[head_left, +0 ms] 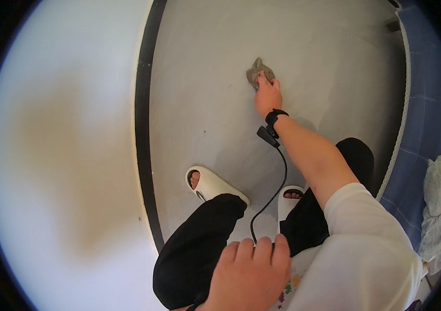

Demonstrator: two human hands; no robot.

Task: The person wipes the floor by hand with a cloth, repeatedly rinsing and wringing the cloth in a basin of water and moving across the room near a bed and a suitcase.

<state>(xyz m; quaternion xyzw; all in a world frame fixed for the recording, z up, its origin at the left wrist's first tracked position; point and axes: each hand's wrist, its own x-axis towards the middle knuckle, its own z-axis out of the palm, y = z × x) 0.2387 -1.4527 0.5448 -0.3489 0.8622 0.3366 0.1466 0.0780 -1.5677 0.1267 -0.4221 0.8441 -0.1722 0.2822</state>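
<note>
My right hand is closed on a crumpled grey-brown rag and presses it against the grey floor. A black band circles the right wrist, with a black plug-like piece hanging below it. From that piece a black cable curves down and passes out of sight at my left hand. The left hand is low in front of my body, back upward and fingers curled together. Its fingertips are hidden, so whether it grips the cable or something else does not show.
A white wall with a black skirting strip runs along the left. My feet, in white slides, stand on the floor. On the right hangs blue fabric with a pale trim, beside a crumpled whitish cloth.
</note>
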